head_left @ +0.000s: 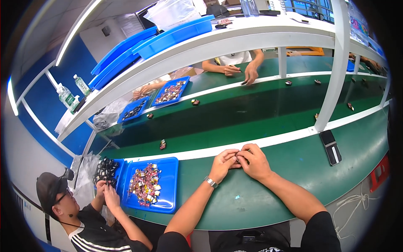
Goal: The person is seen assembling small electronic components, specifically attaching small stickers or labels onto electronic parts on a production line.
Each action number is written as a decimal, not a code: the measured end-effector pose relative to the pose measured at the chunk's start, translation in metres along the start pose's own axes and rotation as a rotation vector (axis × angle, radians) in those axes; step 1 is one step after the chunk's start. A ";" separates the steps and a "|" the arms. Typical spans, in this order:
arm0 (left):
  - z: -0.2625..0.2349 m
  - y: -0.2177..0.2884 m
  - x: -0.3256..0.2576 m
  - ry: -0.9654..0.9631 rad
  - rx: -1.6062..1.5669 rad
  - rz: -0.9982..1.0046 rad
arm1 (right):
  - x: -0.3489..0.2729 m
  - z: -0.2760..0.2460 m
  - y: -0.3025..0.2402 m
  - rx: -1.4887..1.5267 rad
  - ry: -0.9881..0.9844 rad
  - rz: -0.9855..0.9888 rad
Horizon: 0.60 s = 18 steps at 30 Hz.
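My left hand [222, 166] and my right hand [255, 162] meet above the green bench top [268, 197], close to the white rail. Both hands are closed, fingertips pinched together around a small dark part [237, 159]. Most of that part is hidden by the fingers, so its exact kind does not show. To the left of my hands stands a blue tray [170, 197] holding a heap of small pink, white and yellow parts [145, 185]. A flat black case with a pale strip [331, 148] lies on the bench to the right.
Beyond the white rail [210, 152] runs a green belt [235, 130] carrying scattered small parts. At the left a co-worker [58, 197] handles something by a pile of black parts [105, 170]. Another person's hands [247, 73] work across the belt. A white shelf post [336, 80] rises at right.
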<state>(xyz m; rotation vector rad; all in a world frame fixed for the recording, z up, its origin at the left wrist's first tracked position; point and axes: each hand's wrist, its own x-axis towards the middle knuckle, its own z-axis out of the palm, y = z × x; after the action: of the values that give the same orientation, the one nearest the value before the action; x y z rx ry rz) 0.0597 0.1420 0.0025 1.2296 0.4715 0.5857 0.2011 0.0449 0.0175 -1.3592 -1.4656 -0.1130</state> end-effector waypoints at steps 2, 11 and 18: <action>-0.001 0.000 0.001 0.011 -0.001 0.003 | -0.001 0.004 0.007 0.004 0.009 -0.011; 0.000 -0.016 0.004 0.094 0.223 0.099 | -0.003 0.011 0.018 0.335 -0.052 0.419; 0.008 -0.016 0.006 0.094 0.282 0.140 | -0.005 0.004 0.036 0.474 -0.128 0.447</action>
<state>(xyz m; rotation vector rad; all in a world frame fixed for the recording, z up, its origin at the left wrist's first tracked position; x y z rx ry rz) 0.0718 0.1366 -0.0112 1.5167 0.5640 0.7159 0.2247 0.0571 -0.0081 -1.2747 -1.1575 0.5823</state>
